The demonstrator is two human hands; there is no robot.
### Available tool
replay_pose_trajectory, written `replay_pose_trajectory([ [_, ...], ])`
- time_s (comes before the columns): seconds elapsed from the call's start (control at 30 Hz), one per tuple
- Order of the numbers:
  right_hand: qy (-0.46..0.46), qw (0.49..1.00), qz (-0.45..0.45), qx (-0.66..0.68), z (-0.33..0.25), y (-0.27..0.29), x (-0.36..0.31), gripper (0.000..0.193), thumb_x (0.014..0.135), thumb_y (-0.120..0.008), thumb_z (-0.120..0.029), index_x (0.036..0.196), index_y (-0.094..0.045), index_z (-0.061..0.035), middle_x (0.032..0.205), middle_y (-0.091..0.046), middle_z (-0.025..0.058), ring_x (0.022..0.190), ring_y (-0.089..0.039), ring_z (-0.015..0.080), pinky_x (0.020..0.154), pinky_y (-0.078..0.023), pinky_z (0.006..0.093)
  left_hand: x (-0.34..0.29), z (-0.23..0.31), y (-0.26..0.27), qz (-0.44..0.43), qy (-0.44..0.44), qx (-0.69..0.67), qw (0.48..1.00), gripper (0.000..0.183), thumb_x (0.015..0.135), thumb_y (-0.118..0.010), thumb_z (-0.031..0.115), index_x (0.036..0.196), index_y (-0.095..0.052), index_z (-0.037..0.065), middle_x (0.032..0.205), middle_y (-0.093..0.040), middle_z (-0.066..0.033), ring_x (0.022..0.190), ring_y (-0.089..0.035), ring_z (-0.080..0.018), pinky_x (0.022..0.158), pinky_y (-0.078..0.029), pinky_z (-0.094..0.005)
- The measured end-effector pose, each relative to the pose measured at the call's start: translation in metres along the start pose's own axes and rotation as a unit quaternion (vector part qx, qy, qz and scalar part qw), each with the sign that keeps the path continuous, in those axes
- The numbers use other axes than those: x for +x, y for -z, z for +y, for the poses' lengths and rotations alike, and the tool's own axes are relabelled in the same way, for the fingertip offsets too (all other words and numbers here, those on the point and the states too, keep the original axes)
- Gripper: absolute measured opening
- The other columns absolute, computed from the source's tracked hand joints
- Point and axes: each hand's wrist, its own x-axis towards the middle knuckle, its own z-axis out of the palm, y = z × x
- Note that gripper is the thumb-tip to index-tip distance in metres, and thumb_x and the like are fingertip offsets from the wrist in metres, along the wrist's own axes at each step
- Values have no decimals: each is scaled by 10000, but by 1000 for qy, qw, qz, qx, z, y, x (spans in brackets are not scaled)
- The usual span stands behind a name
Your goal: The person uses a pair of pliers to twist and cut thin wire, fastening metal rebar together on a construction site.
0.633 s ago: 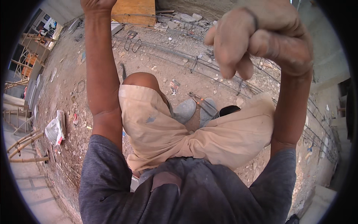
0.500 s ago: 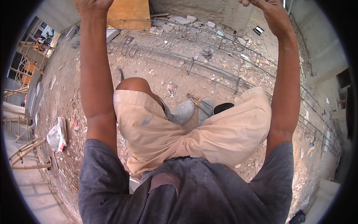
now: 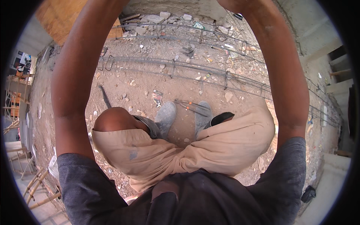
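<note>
Both my arms are raised toward the upper edge. My left forearm [image 3: 80, 48] runs out of the picture there, so its hand is out of sight. Only the lower part of my right hand [image 3: 234, 4] shows at the top; its fingers and anything in them are cut off. Below, between my grey dusty boots [image 3: 165, 117], a pair of pincers [image 3: 190, 106] with orange bands on the handles lies on the dirt, touching or close to the right boot. Beyond the boots, long rebar cages [image 3: 198, 67] of thin steel bars with stirrups cross the ground.
Broken concrete rubble [image 3: 155, 18] lies along the far wall. An orange-brown board [image 3: 62, 18] leans at the upper left. A dark strip [image 3: 105, 96] lies by my left knee. Bamboo poles [image 3: 37, 185] and a white sack [image 3: 53, 167] are at left; a concrete wall [image 3: 311, 33] rises at right.
Both hands have moved up, the left out of view and the right nearly so. My elbows are spread wider. The view has shifted, and my left knee appears farther left.
</note>
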Motion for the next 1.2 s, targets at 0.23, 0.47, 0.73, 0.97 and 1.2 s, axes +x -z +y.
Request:
replay_pose_trajectory([
  [0.23,-105,967,73,-219,99,38,15,319,977,-520,-110,1268,-621,-26,711,-578,1,562,-446,49,484,-373,229,12,-143,54,-114,142,27,983,296,990,-542,377,1111,-583,111,1048,-658,-33,1000,-593,-150,855,-438,-335],
  [0.47,-295,934,56,-194,255,57,-23,358,988,-571,-307,1194,-664,-29,678,-498,-45,503,-364,26,448,-279,205,-47,-339,180,-326,373,301,815,424,954,-591,442,1130,-644,60,1023,-672,-49,938,-600,-167,844,-461,-331],
  [0.73,-402,909,-38,-101,349,27,-65,306,973,-600,-227,1155,-658,12,874,-662,57,749,-558,87,658,-463,259,-157,-442,253,-433,468,331,696,478,950,-600,429,1140,-655,-7,998,-689,-129,934,-622,-211,874,-479,-355],
  [0.97,-387,915,-74,-93,369,-10,-81,261,954,-605,-150,1139,-650,29,976,-705,113,886,-610,138,792,-491,306,-164,-463,246,-395,504,273,718,439,912,-659,421,1006,-692,-7,876,-687,-103,824,-608,-171,782,-482,-343],
  [1.2,-467,881,-71,-36,400,-53,-99,229,906,-606,-140,1036,-675,35,956,-702,184,877,-660,237,800,-492,338,-158,-471,236,-442,462,358,680,386,815,-760,377,769,-686,1,673,-623,-68,659,-554,-162,648,-458,-341],
])
